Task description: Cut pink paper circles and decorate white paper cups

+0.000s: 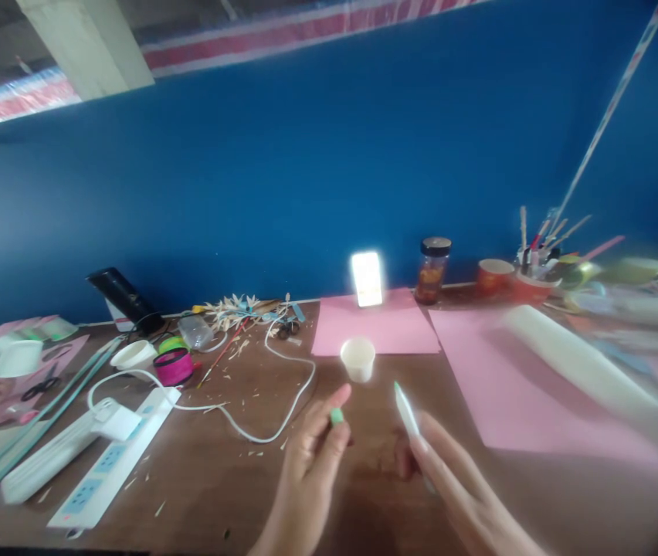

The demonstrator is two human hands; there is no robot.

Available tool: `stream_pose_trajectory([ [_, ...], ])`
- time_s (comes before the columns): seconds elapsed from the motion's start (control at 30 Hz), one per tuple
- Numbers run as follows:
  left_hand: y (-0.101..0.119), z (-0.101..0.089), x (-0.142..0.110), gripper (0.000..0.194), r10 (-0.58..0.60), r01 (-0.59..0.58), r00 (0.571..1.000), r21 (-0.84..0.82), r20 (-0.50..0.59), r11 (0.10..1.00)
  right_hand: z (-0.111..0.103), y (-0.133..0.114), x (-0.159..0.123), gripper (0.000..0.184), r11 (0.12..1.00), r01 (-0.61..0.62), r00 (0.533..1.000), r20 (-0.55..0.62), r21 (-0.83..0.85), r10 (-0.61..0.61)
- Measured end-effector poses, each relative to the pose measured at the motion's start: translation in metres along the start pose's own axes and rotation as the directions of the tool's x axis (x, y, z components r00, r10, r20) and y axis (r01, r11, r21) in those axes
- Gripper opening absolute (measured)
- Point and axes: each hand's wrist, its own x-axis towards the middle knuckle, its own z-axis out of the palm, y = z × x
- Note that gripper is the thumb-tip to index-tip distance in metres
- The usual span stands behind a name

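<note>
My right hand (445, 467) is closed around a white marker pen (405, 409), whose green tip points up and away from me. Between the thumb and fingers of my left hand (314, 455) is a small green cap (337, 416), pinched and partly hidden. Just beyond both hands a white paper cup (357, 360) stands upright on the brown table (236, 494), touched by neither hand. Behind the cup lies a pink sheet (329, 328) with a brightly lit phone-like screen (367, 279) propped at its back.
A power strip (114, 459) with a white cable (253, 437) lies at left, near a magenta tape roll (173, 367). A dark-lidded jar (432, 270), a red cup (495, 276) and a long white roll (578, 359) stand or lie at right. A blue partition (283, 170) closes the back.
</note>
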Motion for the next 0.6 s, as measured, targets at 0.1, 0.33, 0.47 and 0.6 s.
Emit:
stream_pose_trajectory([
  [0.1, 0.0, 0.023, -0.003, 0.032, -0.013, 0.021, 0.997, -0.096, 0.079, 0.995, 0.0, -0.006, 0.02, 0.029, 0.994, 0.111, 0.994, -0.015, 0.011, -0.111],
  [0.33, -0.008, 0.04, 0.011, 0.026, -0.281, 0.292, 0.953, -0.599, 0.114, 0.746, 0.001, -0.005, 0.04, 0.013, 0.874, 0.332, 0.931, -0.269, 0.354, -0.245],
  [0.47, -0.013, 0.051, 0.008, 0.03, -0.326, 0.32, 0.939, -0.629, 0.111, 0.708, 0.01, -0.001, 0.049, 0.016, 0.802, 0.318, 0.931, -0.326, 0.506, -0.164],
  [0.6, -0.018, 0.049, 0.011, 0.039, -0.341, 0.321, 0.937, -0.583, 0.078, 0.746, 0.008, 0.005, 0.054, 0.02, 0.823, 0.269, 0.943, -0.309, 0.5, -0.121],
])
